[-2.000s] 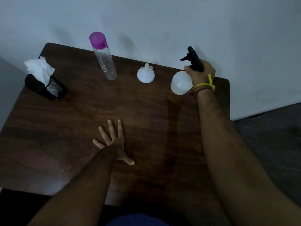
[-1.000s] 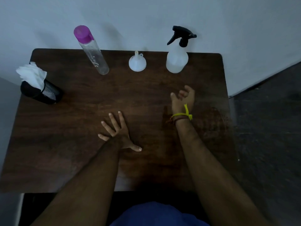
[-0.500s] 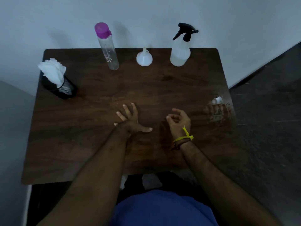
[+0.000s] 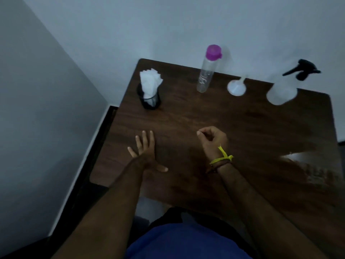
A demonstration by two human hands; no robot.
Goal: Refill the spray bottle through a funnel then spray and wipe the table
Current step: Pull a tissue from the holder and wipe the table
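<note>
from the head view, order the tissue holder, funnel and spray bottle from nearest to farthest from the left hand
Measured from the left hand, flat on the table:
1. Tissue holder, straight ahead near the table's left edge.
2. Funnel, at the back, to the right.
3. Spray bottle, far back right corner.

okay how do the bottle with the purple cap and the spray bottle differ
The purple-capped bottle is tall, slim and clear; the spray bottle is squatter, wider and cloudy white. One ends in a plain purple cap, the other in a black trigger head. Both stand upright along the table's far edge, untouched.
</note>
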